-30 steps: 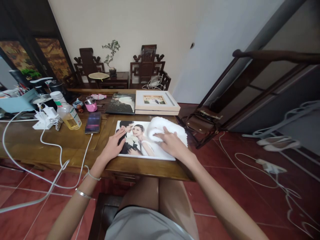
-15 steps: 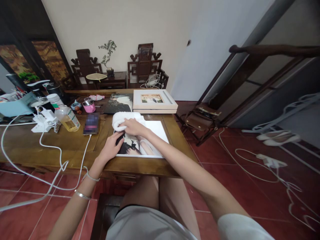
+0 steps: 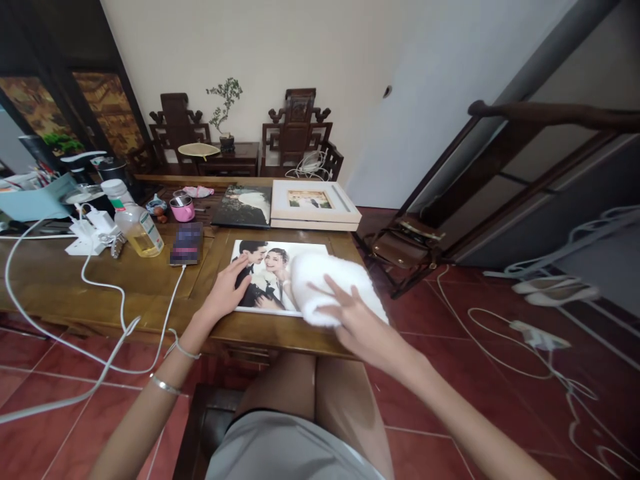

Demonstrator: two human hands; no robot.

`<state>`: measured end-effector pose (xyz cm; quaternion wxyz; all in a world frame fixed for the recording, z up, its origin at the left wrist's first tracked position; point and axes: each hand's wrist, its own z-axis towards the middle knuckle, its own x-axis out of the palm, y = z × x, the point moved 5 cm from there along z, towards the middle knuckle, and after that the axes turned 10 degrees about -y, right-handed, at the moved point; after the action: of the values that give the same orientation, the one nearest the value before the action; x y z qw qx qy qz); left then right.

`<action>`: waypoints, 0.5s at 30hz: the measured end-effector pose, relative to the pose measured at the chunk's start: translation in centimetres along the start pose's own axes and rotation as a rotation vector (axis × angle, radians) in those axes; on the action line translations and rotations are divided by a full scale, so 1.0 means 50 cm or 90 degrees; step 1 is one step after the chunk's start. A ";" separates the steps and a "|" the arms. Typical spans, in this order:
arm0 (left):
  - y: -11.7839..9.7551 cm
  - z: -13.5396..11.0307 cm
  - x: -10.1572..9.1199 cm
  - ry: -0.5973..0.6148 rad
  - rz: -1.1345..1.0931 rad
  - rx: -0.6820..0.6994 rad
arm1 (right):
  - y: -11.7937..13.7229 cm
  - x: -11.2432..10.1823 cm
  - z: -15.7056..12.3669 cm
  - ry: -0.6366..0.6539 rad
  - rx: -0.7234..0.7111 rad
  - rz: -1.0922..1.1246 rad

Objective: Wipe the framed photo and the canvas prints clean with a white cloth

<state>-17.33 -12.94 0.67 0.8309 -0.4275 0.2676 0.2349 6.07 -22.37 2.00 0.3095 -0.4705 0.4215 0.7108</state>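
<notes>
A flat photo panel [image 3: 270, 297] with a white edge lies on the wooden table, showing a couple in dark and white clothes. My left hand [image 3: 227, 288] rests on its left side, fingers stretched out and holding nothing. My right hand [image 3: 353, 313] grips a fluffy white towel [image 3: 327, 280] at the panel's right side. The towel covers the right part of the photo and reaches past the panel's right edge. Some of my right fingertips sink into the folds and are partly hidden.
Behind the panel lie a dark photo album [image 3: 244, 205] and a white framed box [image 3: 345, 212]. To the left are a phone [image 3: 186, 244] on a cable, a pink cup [image 3: 183, 208], a bottle [image 3: 143, 230] and a power strip [image 3: 87, 233]. A chair [image 3: 440, 200] stands right.
My right hand has moved right and nearer to me with the towel, from the panel's upper left to its right side, uncovering the two faces. My left hand has stayed nearly in place.
</notes>
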 end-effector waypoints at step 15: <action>0.004 0.002 -0.003 0.009 0.003 0.012 | -0.125 0.003 0.169 -0.051 -0.012 -0.017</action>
<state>-17.55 -12.79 0.72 0.8326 -0.4206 0.2765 0.2311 7.79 -12.01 1.68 0.3311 -0.4499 0.3959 0.7289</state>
